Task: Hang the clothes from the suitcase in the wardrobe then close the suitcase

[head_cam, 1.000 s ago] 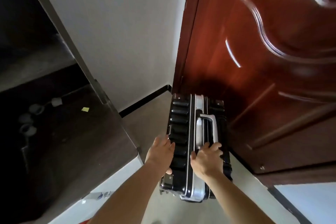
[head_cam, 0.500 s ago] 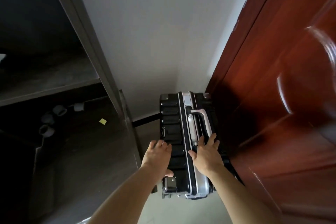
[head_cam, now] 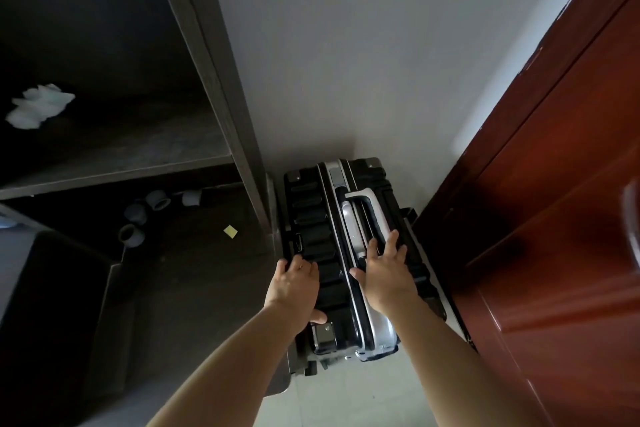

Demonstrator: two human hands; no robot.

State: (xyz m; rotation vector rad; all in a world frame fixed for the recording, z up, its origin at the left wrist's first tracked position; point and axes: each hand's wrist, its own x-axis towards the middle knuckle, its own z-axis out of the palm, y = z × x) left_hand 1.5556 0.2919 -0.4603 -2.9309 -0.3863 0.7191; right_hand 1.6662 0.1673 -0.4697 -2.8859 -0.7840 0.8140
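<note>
A black hard-shell suitcase with a silver frame band and a silver pull handle stands upright and closed on the floor, wedged between the dark wardrobe's side panel and a door. My left hand lies on its black top, fingers curled over the left edge and thumb on the near side. My right hand rests flat on the top, straight fingers touching the handle. No clothes are visible.
The red-brown wooden door stands close on the right. A white wall is behind the suitcase. The open wardrobe holds a white crumpled thing on a shelf, grey pipe fittings and a yellow slip below. Pale floor tiles lie near me.
The suitcase now stands nearer the wall, beside the wardrobe panel. Both hands have stayed on its top, and my view has swung left and upward.
</note>
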